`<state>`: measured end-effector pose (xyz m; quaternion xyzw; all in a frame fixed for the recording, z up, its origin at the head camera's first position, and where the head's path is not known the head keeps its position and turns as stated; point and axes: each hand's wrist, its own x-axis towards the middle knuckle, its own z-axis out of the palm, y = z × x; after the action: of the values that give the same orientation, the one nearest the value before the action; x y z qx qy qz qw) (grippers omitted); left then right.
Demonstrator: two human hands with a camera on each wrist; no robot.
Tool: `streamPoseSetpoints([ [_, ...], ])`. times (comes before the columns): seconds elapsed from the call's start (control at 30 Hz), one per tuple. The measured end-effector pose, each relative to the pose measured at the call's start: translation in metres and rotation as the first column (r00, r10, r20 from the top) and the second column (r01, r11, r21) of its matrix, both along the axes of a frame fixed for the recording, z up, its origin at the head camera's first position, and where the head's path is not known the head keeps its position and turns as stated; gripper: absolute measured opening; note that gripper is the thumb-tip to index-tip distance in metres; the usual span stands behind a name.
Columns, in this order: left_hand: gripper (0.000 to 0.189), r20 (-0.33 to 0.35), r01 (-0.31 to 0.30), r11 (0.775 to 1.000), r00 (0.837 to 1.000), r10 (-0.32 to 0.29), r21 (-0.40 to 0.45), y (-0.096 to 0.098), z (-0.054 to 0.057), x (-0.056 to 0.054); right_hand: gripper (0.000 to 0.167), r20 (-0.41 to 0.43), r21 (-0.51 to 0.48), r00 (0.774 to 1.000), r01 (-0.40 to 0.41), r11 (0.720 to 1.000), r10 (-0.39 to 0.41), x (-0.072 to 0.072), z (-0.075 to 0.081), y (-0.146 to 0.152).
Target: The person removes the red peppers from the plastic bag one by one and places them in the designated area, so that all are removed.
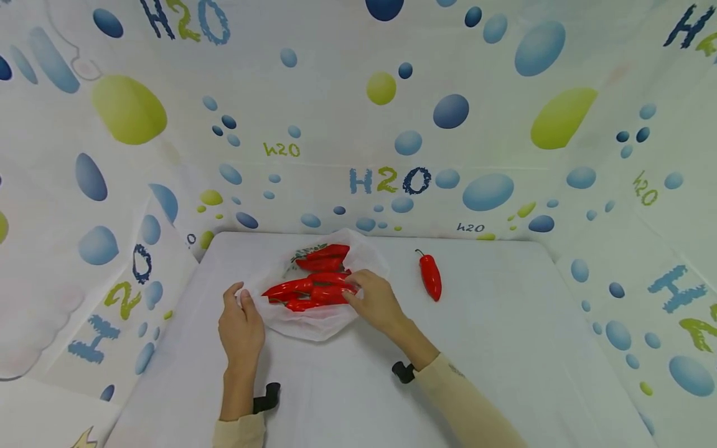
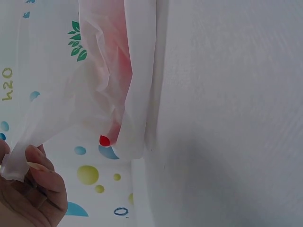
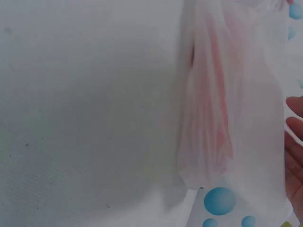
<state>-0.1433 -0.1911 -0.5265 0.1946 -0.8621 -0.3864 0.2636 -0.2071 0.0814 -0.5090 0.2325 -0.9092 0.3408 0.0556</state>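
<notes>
Bagged peppers (image 1: pixel 288 287): crosswise, one tip leftward | left grip (image 1: pixel 241 326): pinching bag (image 1: pixel 316 331) | right grip (image 1: pixel 379 303): unclear

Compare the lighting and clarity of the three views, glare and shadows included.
Head: bright, with small glare spots on the red peppers; left wrist: dimmer, a soft-edged shadow on the white tabletop; right wrist: also dim and rather hazy, the peppers only pinkish streaks through the plastic bag, the right hand cut off by the picture's right edge.

A booth-like tabletop space: white table (image 1: pixel 504 348), bubble-print sheets (image 1: pixel 336 118) ("H2O" lettering (image 1: pixel 388 179) throughout) on three sides.
</notes>
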Motion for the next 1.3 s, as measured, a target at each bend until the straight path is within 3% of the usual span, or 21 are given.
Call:
streamPoseSetpoints([
  [0.13, 0.046, -0.007, 0.002, 1.000, 1.000, -0.002, -0.003, 0.002, 0.001, 0.001, 0.035, 0.028, 0.122, 1.000, -0.013, 0.992, 0.009, -0.002, -0.005, -0.005],
  [0.33, 0.046, 0.008, 0.002, 1.000, 1.000, -0.002, 0.000, 0.004, 0.003, 0.001, 0.033, 0.012, 0.211, 1.000, 0.012, 0.977, -0.015, -0.004, -0.008, -0.012],
  [0.53, 0.046, 0.013, 0.005, 1.000, 1.000, -0.005, 0.007, 0.004, 0.002, 0.001, 0.026, -0.012, 0.247, 0.999, 0.050, 0.968, -0.048, -0.007, -0.009, -0.016],
  [0.9, 0.044, -0.022, 0.017, 1.000, 1.000, -0.018, -0.005, 0.003, 0.004, 0.001, 0.032, -0.010, 0.284, 0.996, 0.086, 0.955, -0.087, -0.013, -0.018, -0.017],
  [1.3, 0.044, -0.040, 0.019, 1.000, 0.999, -0.019, -0.014, 0.002, 0.003, 0.001, 0.030, 0.023, 0.302, 0.995, 0.081, 0.950, -0.092, -0.017, -0.023, -0.018],
])
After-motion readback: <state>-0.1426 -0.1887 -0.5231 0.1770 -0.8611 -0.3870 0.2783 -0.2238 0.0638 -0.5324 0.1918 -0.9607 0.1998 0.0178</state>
